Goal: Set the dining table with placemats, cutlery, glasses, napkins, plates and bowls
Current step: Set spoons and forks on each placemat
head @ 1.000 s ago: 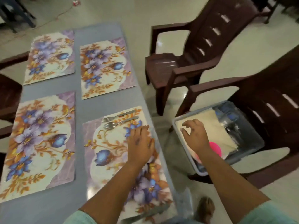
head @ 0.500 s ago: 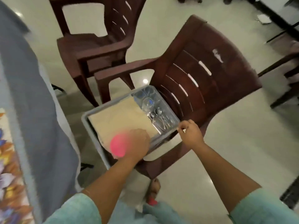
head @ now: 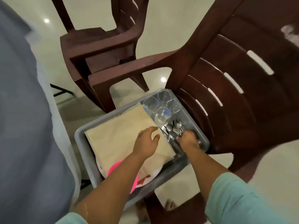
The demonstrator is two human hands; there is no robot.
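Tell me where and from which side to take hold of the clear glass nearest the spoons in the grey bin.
Grip the nearest glass by its upper wall, just under the rim, coming straight down from above. It stands upright, mouth up, packed against the other glasses and the bin wall, so its sides look hard to reach. The cutlery lies right beside it; lift vertically.

In the bin (head: 84, 135) on the chair (head: 226, 110), glasses (head: 161, 107) stand behind cutlery (head: 173, 128), napkins (head: 119, 135) left.
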